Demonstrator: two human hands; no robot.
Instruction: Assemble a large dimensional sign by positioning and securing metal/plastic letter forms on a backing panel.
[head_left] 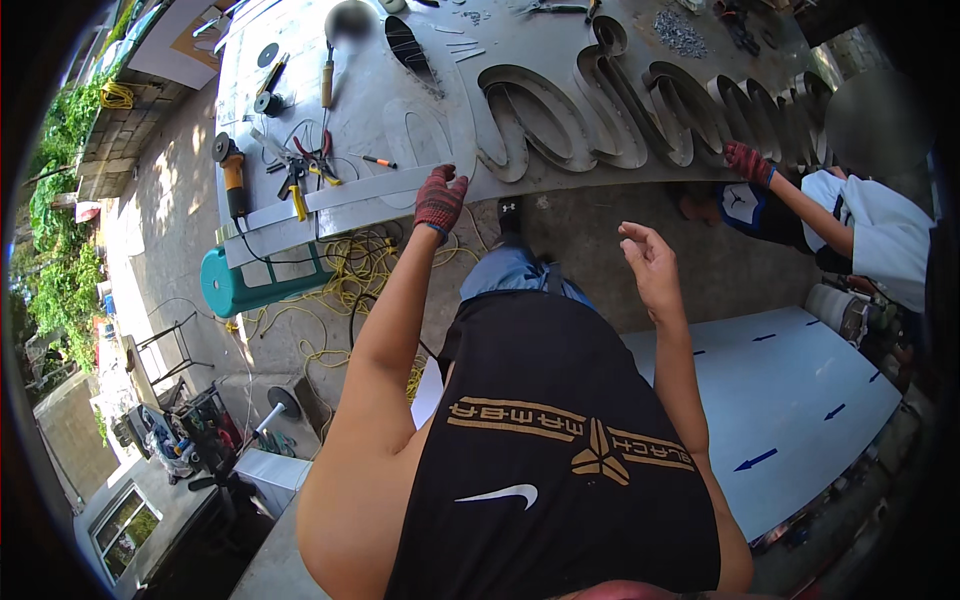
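The person's left hand (440, 199), in a red knitted work glove, rests with fingers spread open on the near edge of the large grey sheet-metal workbench (560, 60), its fingertips touching the long flat strip of bare metal (330, 195) that lies along that edge. The hand grips nothing; it lies flat on the strip's right end. The bare right hand (648, 262) hangs in the air nearer the person, well apart from the bench, open with fingers loosely curled and empty.

Left of the gloved hand, on the same strip, lie pliers with red handles (318, 155) and a second pair with yellow handles (296, 190), just beside each other. Further left an orange-bodied angle grinder (232, 172) sits at the bench's edge, its black cable dropping toward the teal plastic barrel (262, 282) lying on its side below. A tangle of yellow cable (370, 262) spreads over the concrete ground near the barrel.

To the right, big curved letter shapes of bent metal strip (620, 110) stand on the bench. A second person in a white shirt (880, 230) at the far right touches them with a red-gloved hand (748, 162). Near right lies a white sheet with blue arrows (790, 400)
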